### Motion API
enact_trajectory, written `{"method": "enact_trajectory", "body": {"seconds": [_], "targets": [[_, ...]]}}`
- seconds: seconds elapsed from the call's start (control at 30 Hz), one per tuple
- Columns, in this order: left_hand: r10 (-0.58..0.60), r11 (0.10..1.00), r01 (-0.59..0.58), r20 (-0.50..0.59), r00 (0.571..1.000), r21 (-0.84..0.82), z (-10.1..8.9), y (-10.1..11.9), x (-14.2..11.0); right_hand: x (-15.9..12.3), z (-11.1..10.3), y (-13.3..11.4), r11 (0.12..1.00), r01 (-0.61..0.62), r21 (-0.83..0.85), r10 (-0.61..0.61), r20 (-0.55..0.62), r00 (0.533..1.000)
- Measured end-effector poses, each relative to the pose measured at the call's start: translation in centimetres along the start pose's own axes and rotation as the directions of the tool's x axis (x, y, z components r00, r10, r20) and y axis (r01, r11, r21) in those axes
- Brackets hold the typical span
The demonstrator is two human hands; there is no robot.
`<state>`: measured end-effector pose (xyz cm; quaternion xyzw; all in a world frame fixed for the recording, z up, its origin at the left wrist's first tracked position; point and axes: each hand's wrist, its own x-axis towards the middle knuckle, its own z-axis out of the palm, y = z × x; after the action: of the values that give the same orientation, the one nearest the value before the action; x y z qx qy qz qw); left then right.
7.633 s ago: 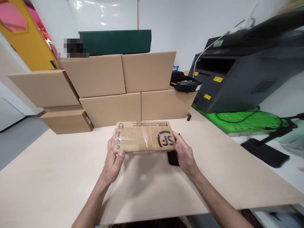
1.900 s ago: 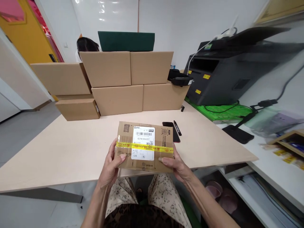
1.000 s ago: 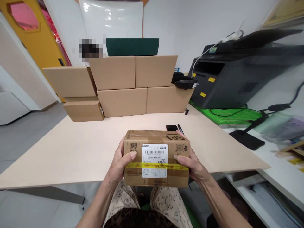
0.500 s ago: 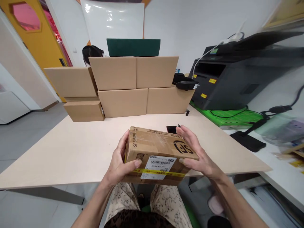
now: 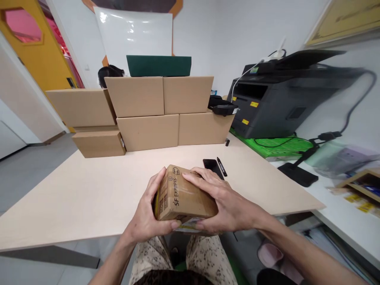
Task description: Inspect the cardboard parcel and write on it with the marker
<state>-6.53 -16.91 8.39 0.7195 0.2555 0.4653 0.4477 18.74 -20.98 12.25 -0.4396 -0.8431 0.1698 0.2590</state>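
In the head view, my left hand (image 5: 148, 215) grips one end of the SF Express box (image 5: 185, 194), and my right hand (image 5: 225, 202) clasps its top and near side, above my lap at the table's (image 5: 89, 198) near edge, with the phone (image 5: 212, 166) and marker (image 5: 221, 167) lying beyond.

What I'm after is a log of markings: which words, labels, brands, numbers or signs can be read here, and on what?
"SF EXPRESS": on the held parcel.
Parcel's white label: mostly covered, unreadable.
Stickers on the printer: too small.
Marker lettering: too small.
Wall plaque: blurred.
Other print: too small or unclear.
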Motion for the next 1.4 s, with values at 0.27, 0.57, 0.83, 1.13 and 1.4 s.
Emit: {"method": "enact_trajectory", "body": {"seconds": [0.27,0.57,0.83,1.13,1.4], "targets": [[0.005,1.0,-0.006,-0.058,0.998,-0.019,0.3,-1.6,-0.7,-0.6,0.9,0.9,0.985,0.172,-0.027,-0.174,-0.116,0.978],[0.09,0.99,-0.1,0.094,0.991,0.097,0.0,1.4,0.8,0.2,-0.1,-0.6,0.993,0.111,-0.03,-0.114,-0.104,0.988],[0.056,0.996,-0.066,0.148,0.987,0.06,-2.4,0.9,0.6,-2.1,-1.3,0.6,0.958,0.233,0.17,-0.157,-0.372,0.915],[0.266,0.956,-0.278,-0.124,0.956,-0.097,-0.2,0.0,0.6,-2.1,-0.1,1.9,0.953,0.226,0.202,-0.134,-0.389,0.911],[0.299,0.952,-0.298,0.004,0.954,0.064,-0.1,0.7,1.3,-1.5,-3.0,1.1,0.931,0.338,-0.142,-0.354,-0.108,0.929]]}}
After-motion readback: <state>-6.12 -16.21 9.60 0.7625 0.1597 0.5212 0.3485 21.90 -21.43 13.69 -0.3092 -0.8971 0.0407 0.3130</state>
